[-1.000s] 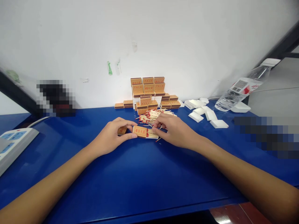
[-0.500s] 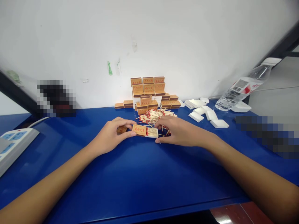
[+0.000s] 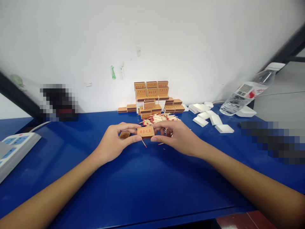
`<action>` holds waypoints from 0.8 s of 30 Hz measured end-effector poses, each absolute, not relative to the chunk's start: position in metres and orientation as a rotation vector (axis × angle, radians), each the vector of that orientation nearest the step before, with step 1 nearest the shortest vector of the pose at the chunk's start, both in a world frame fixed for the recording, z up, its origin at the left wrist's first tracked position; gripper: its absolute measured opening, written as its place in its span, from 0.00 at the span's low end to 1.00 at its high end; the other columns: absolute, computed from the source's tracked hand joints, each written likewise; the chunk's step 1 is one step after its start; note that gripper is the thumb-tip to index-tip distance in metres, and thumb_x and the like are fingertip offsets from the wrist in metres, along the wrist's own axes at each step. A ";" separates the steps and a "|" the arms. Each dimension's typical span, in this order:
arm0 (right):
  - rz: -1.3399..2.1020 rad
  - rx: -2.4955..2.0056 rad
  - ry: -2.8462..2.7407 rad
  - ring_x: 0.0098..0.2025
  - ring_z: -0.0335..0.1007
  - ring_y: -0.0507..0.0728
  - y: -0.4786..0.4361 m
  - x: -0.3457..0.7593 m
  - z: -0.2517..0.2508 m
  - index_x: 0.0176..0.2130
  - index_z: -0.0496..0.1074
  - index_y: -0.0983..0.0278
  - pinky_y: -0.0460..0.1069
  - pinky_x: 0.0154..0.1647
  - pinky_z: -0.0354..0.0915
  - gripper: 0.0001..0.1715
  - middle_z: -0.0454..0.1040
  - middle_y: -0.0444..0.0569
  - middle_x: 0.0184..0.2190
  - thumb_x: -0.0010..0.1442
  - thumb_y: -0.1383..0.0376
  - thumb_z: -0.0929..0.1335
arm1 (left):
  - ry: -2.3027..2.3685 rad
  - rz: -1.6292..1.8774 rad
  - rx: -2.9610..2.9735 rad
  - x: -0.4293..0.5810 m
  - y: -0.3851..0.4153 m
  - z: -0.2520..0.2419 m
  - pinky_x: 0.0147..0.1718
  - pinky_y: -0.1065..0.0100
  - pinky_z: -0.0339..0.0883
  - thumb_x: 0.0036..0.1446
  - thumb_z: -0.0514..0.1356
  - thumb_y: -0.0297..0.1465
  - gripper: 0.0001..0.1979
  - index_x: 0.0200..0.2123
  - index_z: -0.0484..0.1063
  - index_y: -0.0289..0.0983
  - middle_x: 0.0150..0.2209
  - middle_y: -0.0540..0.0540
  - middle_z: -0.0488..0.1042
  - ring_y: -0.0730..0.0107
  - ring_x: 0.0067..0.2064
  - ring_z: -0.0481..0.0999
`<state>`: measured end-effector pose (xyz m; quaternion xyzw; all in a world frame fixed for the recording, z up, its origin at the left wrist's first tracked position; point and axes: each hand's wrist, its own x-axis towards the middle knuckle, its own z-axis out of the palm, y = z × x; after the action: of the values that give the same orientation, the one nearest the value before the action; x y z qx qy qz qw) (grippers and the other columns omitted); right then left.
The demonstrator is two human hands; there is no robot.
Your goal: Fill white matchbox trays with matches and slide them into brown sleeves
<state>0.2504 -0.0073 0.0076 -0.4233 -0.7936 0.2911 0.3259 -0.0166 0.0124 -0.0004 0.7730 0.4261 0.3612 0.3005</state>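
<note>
A closed matchbox point(image 3: 145, 132) with an orange label and red characters is held level between both hands. My left hand point(image 3: 116, 140) pinches its left end with thumb and fingers. At the other end, my right hand point(image 3: 179, 136) grips it the same way. Another matchbox point(image 3: 125, 135) lies partly hidden behind my left hand's fingers. One loose match point(image 3: 144, 143) lies just below the held box. Beyond my right hand is a heap of loose matches point(image 3: 160, 118), its near side hidden by that hand.
Stacked matchboxes point(image 3: 152, 92) stand against the wall. Several white trays point(image 3: 202, 114) lie to the right beside a tilted plastic bottle point(image 3: 245, 92). A power strip point(image 3: 19, 146) sits at the left on the blue table point(image 3: 143, 184).
The matchbox's match-filled white tray has slid into its sleeve, so the box is now closed. My right hand has moved left with it. A loose match now shows below the box.
</note>
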 end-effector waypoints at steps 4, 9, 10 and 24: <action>0.713 -1.155 -1.987 0.32 0.70 0.55 -0.014 0.241 0.005 0.59 0.78 0.61 0.51 0.32 0.66 0.25 0.82 0.48 0.38 0.66 0.55 0.74 | 1.205 1.078 2.031 -0.017 0.012 -0.003 0.57 0.51 0.73 0.58 0.73 0.45 0.20 0.51 0.84 0.44 0.44 0.46 0.87 0.55 0.48 0.83; 0.595 -1.072 -2.137 0.36 0.74 0.55 -0.029 0.226 0.003 0.54 0.77 0.63 0.53 0.40 0.70 0.15 0.82 0.52 0.48 0.72 0.62 0.68 | 1.222 1.162 2.082 -0.017 0.010 -0.004 0.55 0.52 0.74 0.59 0.72 0.45 0.18 0.50 0.85 0.46 0.45 0.47 0.86 0.55 0.49 0.83; 0.548 -1.048 -2.192 0.37 0.74 0.55 -0.032 0.224 0.002 0.53 0.77 0.63 0.53 0.42 0.70 0.13 0.81 0.53 0.49 0.72 0.63 0.68 | 1.201 1.149 2.091 -0.016 0.009 -0.004 0.54 0.52 0.75 0.59 0.72 0.45 0.18 0.50 0.85 0.46 0.46 0.47 0.86 0.56 0.48 0.83; 0.054 -1.114 -2.241 0.45 0.80 0.62 -0.024 0.228 -0.018 0.68 0.67 0.69 0.58 0.47 0.76 0.28 0.80 0.62 0.55 0.74 0.62 0.64 | 1.226 1.100 2.328 -0.019 0.009 -0.008 0.49 0.55 0.78 0.59 0.71 0.49 0.21 0.50 0.83 0.45 0.47 0.45 0.83 0.58 0.47 0.82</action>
<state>0.2279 -0.0245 -0.0176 -0.4226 -0.8501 0.0206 0.3136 -0.0193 0.0095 -0.0082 0.8078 0.4253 0.3818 0.1443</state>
